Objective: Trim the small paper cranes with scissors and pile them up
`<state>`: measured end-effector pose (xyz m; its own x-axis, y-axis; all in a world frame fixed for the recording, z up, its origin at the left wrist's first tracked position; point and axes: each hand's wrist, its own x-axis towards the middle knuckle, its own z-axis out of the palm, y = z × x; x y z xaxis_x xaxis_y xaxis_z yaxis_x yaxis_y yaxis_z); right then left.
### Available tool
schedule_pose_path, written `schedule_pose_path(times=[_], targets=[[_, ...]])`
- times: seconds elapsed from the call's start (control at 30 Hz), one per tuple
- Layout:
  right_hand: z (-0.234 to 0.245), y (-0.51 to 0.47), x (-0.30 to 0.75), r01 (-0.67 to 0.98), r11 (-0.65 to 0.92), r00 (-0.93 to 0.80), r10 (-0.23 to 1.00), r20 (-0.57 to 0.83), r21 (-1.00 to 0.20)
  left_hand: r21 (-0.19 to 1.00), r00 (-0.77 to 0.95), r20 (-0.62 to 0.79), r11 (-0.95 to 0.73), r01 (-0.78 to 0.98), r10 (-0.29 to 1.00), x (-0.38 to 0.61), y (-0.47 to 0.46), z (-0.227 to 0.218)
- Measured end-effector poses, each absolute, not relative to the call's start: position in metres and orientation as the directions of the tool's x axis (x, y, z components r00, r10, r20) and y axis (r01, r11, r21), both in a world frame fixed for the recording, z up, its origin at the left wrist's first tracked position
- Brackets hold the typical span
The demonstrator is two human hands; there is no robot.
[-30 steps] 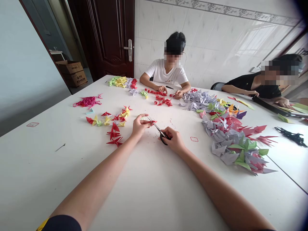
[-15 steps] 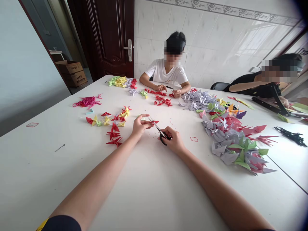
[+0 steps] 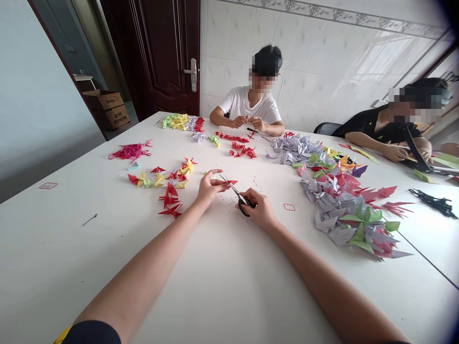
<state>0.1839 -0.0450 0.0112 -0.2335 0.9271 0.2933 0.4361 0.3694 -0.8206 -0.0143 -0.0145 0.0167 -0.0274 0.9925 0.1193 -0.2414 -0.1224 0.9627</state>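
Note:
My left hand [image 3: 211,185] pinches a small red folded-paper crane [image 3: 232,182] above the middle of the table. Black-handled scissors [image 3: 245,206] are in my right hand [image 3: 258,204], with the fingers closed round the handles. Their blades point up and left, across the crane and close to my left fingertips. Whether the blades touch the paper I cannot tell. Left of my left hand lie red paper cranes [image 3: 169,200] and several yellow and red ones [image 3: 159,179]. Tiny paper bits dot the table under the scissors.
At right spreads a long heap of grey, pink and green cranes [image 3: 333,200], with black cords [image 3: 433,202] beyond. Pink cord [image 3: 131,151] lies at left. Across the table sits a person in white [image 3: 251,105] by small red cranes; another in black [image 3: 376,124] works at a paper cutter [image 3: 416,148].
My hands stay nearly in place; the scissor blades look slightly more apart. The person opposite has raised both hands together and set down a dark tool. The person at right has lowered an arm.

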Motion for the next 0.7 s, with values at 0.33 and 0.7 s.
schedule_pose_path(times=[0.33, 0.7], targets=[[0.0095, -0.0449, 0.1831, 0.476, 0.403, -0.223, 0.915, 0.335, -0.782, 0.961, -0.023, 0.107, -0.109, -0.252, 0.994, -0.0138, -0.0163, 0.0194], [0.0131, -0.0458, 0.183, 0.446, 0.378, -0.236, 0.924, 0.301, -0.811, 0.966, 0.008, 0.115, -0.11, -0.234, 0.993, -0.0146, -0.0147, 0.0175]])
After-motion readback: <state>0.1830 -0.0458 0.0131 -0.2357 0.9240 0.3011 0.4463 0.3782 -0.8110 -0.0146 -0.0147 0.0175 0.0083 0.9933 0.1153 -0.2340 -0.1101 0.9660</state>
